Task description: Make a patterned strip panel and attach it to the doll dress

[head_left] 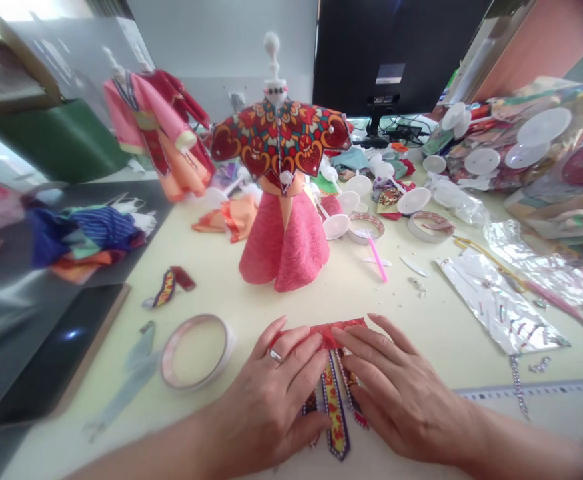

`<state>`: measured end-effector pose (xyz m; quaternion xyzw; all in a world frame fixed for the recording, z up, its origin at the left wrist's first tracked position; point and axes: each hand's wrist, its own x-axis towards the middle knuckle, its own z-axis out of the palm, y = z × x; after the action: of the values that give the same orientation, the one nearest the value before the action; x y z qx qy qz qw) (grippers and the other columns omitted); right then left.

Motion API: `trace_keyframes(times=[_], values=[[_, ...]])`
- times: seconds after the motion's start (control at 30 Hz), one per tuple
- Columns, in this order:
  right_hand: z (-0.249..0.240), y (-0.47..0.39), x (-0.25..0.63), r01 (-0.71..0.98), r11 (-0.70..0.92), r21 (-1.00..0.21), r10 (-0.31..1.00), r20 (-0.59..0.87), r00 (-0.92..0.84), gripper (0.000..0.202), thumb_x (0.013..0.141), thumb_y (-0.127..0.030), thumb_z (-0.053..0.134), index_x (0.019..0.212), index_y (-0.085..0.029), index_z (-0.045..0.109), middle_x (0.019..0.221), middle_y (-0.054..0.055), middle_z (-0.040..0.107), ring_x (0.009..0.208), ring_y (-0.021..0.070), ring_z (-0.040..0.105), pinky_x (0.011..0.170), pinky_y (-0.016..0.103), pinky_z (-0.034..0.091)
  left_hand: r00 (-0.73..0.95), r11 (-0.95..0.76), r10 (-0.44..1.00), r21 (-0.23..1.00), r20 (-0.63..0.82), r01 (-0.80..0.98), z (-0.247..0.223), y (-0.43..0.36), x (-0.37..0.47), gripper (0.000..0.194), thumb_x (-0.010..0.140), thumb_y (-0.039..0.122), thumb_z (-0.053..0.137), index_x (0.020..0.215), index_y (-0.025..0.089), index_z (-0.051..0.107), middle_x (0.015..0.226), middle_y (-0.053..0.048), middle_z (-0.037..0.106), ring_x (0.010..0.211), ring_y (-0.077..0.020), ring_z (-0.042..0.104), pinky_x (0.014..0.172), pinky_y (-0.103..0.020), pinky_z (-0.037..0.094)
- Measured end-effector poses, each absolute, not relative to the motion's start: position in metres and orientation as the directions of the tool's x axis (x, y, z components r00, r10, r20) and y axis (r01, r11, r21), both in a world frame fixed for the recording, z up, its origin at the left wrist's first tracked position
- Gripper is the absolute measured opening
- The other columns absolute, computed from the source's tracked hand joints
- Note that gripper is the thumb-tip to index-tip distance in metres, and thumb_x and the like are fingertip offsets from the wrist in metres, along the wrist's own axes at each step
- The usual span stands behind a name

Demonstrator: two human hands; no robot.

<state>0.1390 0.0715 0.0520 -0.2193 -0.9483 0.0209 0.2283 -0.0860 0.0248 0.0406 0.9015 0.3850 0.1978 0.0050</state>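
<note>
A red patterned fabric strip [327,333] lies across the table in front of me, with several narrow decorated ribbons [337,413] running down from it. The middle ribbon is yellow with red figures and a pointed, dark-edged end. My left hand [286,387] rests flat over the strip's left part, fingers stretched and a ring on one of them. From the right, my right hand [396,387] lays its extended fingers on the strip's other part. Both hands press from above and partly cover the ribbons. Beyond them stands a doll-like form [284,233] in a pink skirt and patterned red cape.
Left of my hands are a tape roll [196,352], scissors [141,360] and a phone [58,353]. A pink stick [378,260] and a plastic packet [501,300] lie to the right. More dressed forms [156,127] and a monitor [396,60] stand behind.
</note>
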Motion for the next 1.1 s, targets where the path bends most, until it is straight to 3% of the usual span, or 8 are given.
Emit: trace_keyframes(times=[0.2,0.43,0.67,0.87,1.1], values=[[0.053,0.07,0.134,0.396,0.905,-0.152,0.424,0.386,-0.82,0.022,0.087,-0.017,0.046,0.105,-0.013,0.057,0.111,0.011,0.067,0.11,0.0238,0.057,0.104,0.046,0.037,0.662,-0.711,0.702,0.194,0.264,0.676,0.043,0.026,-0.086,0.058,0.088,0.042,0.051,0.134,0.007,0.042,0.135,-0.015,0.05,0.129,-0.0344,0.036,0.108,-0.058,0.023],[0.05,0.068,0.131,0.364,0.928,-0.083,0.369,0.35,-0.861,0.024,0.088,-0.014,0.042,0.106,-0.01,0.058,0.107,0.012,0.067,0.11,0.0263,0.056,0.105,0.047,0.037,0.667,-0.7,0.714,0.236,0.211,0.675,0.043,0.027,-0.084,0.061,0.088,0.045,0.049,0.134,0.006,0.041,0.135,-0.013,0.05,0.124,-0.0347,0.041,0.108,-0.059,0.022],[0.049,0.071,0.139,0.362,0.91,-0.201,0.414,0.445,-0.794,0.035,0.085,-0.011,0.046,0.119,-0.006,0.048,0.108,0.012,0.067,0.115,0.0224,0.052,0.11,0.046,0.027,0.65,-0.739,0.659,0.161,0.379,0.654,0.047,0.028,-0.086,0.052,0.087,0.043,0.053,0.121,0.004,0.053,0.123,-0.017,0.06,0.118,-0.0356,0.049,0.102,-0.058,0.032],[0.046,0.072,0.138,0.412,0.895,-0.17,0.443,0.449,-0.776,0.034,0.085,-0.01,0.045,0.119,-0.004,0.05,0.105,0.012,0.068,0.108,0.023,0.056,0.109,0.045,0.025,0.559,-0.688,0.673,0.134,0.485,0.713,0.04,0.024,-0.089,0.048,0.087,0.037,0.053,0.118,0.001,0.054,0.11,-0.016,0.066,0.11,-0.0337,0.055,0.103,-0.057,0.032],[0.04,0.07,0.138,0.415,0.91,-0.016,0.384,0.416,-0.824,0.035,0.087,-0.011,0.041,0.117,-0.001,0.053,0.107,0.014,0.067,0.107,0.0263,0.056,0.109,0.049,0.024,0.597,-0.689,0.658,0.048,0.459,0.723,0.036,0.022,-0.088,0.049,0.085,0.038,0.057,0.118,0.002,0.056,0.109,-0.017,0.066,0.103,-0.0321,0.058,0.104,-0.057,0.032]])
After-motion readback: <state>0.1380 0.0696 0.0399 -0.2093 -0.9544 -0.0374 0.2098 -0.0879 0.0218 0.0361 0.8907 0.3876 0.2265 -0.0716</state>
